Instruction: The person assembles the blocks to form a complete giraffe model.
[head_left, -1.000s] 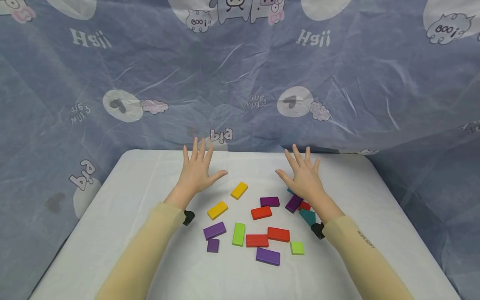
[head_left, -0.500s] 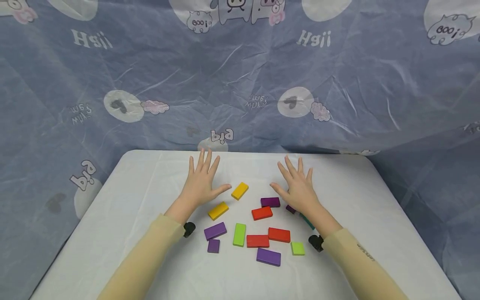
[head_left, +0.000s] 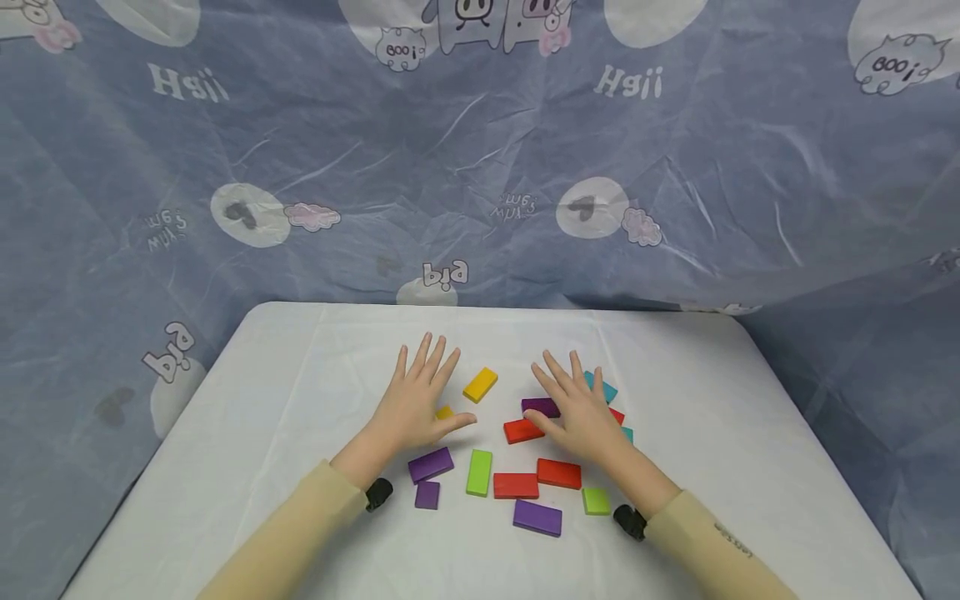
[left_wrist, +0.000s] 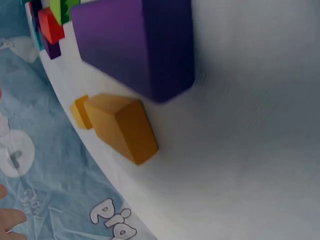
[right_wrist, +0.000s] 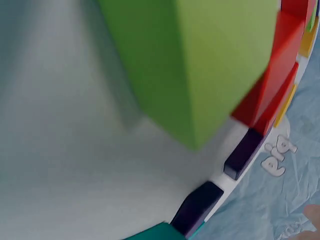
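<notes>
My left hand [head_left: 414,407] hovers with spread fingers over the left side of the scattered blocks, partly hiding a yellow block [head_left: 444,412]. Just beyond its thumb lies another yellow block [head_left: 480,385]. On the other side my right hand [head_left: 583,415], fingers fanned out, covers parts of a dark purple block [head_left: 540,407], a red block [head_left: 522,431] and a teal block [head_left: 602,387]. Neither hand holds anything. In the left wrist view a purple block [left_wrist: 120,45] looms close; a lime green block [right_wrist: 195,65] fills the top of the right wrist view.
Nearer the person lie a green block [head_left: 479,472], red blocks [head_left: 515,486], a long purple block [head_left: 537,517] and a small purple block [head_left: 427,495]. All rest on a white table [head_left: 360,558]. A printed blue-grey cloth [head_left: 450,150] hangs behind the table's far edge.
Both hands have drawn back toward the person and slightly inward, fingers still spread. The left now overlaps a yellow block; the right has uncovered teal at its far side. The blocks have stayed put.
</notes>
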